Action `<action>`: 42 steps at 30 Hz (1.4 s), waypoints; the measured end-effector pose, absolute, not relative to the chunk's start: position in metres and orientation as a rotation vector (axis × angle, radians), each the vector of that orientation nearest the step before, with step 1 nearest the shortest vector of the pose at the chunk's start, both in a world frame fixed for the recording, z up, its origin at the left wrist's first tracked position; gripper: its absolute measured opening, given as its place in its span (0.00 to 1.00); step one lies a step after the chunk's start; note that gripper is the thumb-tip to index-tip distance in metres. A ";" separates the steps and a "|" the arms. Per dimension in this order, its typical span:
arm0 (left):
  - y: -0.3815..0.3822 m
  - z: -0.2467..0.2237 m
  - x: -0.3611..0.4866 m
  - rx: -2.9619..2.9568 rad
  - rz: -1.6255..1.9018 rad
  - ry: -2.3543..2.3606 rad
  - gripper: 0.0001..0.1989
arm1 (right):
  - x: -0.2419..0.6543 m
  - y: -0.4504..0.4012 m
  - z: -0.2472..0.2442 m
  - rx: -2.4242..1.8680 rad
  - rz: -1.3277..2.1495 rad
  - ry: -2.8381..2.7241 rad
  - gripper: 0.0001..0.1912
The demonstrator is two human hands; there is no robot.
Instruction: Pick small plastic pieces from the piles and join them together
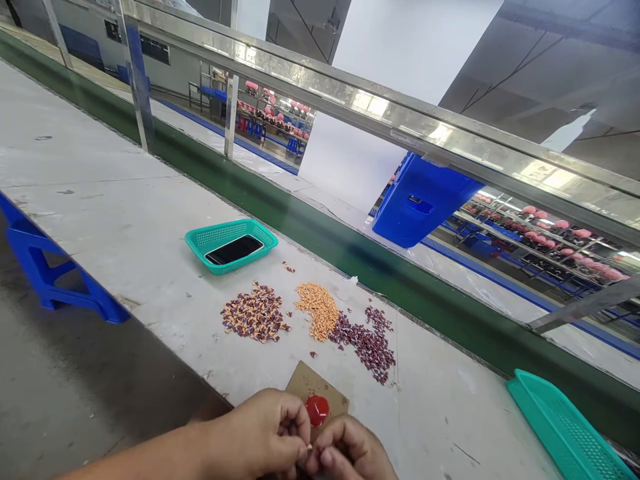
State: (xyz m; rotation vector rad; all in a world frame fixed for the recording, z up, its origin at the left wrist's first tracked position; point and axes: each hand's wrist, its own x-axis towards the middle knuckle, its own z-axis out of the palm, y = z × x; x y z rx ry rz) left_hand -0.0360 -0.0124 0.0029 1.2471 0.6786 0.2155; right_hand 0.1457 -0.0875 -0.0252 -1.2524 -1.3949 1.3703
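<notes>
My left hand (273, 430) and my right hand (347, 450) meet at the bottom centre, fingertips pinched together. A tiny orange bit shows between the fingertips; the rest of what they hold is hidden. Just beyond them, a round red blob (317, 409) sits on a brown square card (320, 387). Farther up the table lie three piles of small pieces: mixed orange and purple ones (255, 313) at left, orange ones (317, 310) in the middle and purple ones (370, 343) at right.
A green basket (200, 237) holding a phone (235, 250) stands beyond the piles. Another green basket (565, 427) is at the right edge. A green belt (320, 217) and metal rail (350, 100) run behind the table. A blue stool (65, 273) stands at left.
</notes>
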 end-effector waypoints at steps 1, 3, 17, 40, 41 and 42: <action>-0.014 0.000 -0.035 1.178 0.248 0.685 0.05 | 0.151 -0.086 -0.025 -1.358 1.169 -1.513 0.11; -0.016 -0.004 -0.034 1.091 0.312 0.689 0.07 | 0.160 -0.080 -0.025 -1.517 0.758 -1.731 0.05; -0.023 -0.001 -0.030 0.935 0.447 0.711 0.07 | 0.156 -0.071 -0.014 -1.599 0.043 -2.131 0.07; -0.026 -0.001 -0.030 0.874 0.538 0.614 0.13 | 0.140 -0.075 -0.010 -1.323 0.423 -1.826 0.04; -0.026 -0.001 -0.030 0.876 0.549 0.611 0.13 | 0.140 -0.075 -0.011 -1.325 0.425 -1.819 0.04; -0.026 -0.001 -0.030 0.878 0.562 0.608 0.14 | 0.139 -0.076 -0.011 -1.326 0.426 -1.815 0.04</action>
